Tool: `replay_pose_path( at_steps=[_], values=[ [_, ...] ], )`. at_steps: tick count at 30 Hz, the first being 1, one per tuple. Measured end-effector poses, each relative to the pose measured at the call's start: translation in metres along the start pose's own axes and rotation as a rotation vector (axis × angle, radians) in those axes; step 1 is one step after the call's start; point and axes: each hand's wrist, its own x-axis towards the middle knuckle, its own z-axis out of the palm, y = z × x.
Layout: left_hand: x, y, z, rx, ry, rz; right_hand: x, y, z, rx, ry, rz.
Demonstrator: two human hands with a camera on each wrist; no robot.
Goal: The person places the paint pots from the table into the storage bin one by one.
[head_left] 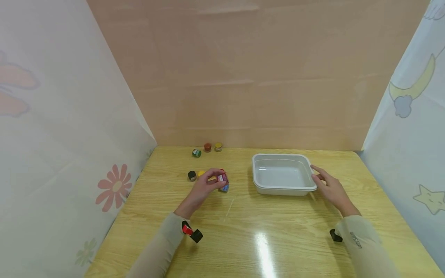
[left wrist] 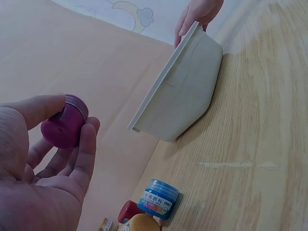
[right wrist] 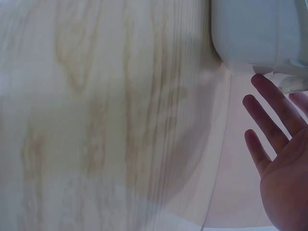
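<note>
My left hand (head_left: 203,191) pinches a small magenta paint jar (left wrist: 65,125) between thumb and fingers, held up off the table. Below it on the table are a blue paint jar (left wrist: 159,199), a red jar (left wrist: 128,211) and a yellow jar (left wrist: 142,223), close together. A white rectangular plastic basin (head_left: 283,190) stands to the right, with nothing visible inside. At its right end my right hand (head_left: 330,190) touches the rim with nearly straight fingers. The right wrist view shows those fingers (right wrist: 272,126) spread beside the basin's underside.
A black-lidded jar (head_left: 192,175) stands left of the left hand. Farther back are a green jar (head_left: 196,153) on its side, a reddish-brown jar (head_left: 207,147) and an ochre-lidded jar (head_left: 218,146). Papered walls (head_left: 257,77) border the wooden table (head_left: 229,247).
</note>
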Motion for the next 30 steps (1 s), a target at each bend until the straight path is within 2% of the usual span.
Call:
replay_pose_path(
  at_steps=[6,11,16,23,26,30],
  values=[
    [0.010,0.005,0.009,-0.020,-0.026,-0.028,0.001,-0.007,0.004,0.017,-0.009,0.004],
    [0.021,0.005,0.019,0.003,-0.025,-0.041,0.002,-0.010,0.008,0.012,-0.012,0.000],
    [0.032,0.006,0.030,0.025,-0.041,-0.010,0.004,-0.012,0.013,0.007,-0.011,-0.001],
    [0.049,0.011,0.049,0.149,-0.003,0.012,0.006,-0.015,0.018,0.025,0.013,-0.012],
    [0.056,0.012,0.056,0.148,-0.003,0.018,0.006,-0.018,0.019,0.033,0.023,-0.026],
    [0.066,0.013,0.066,0.126,-0.034,0.036,0.005,-0.021,0.021,0.042,0.021,-0.023]
  ],
)
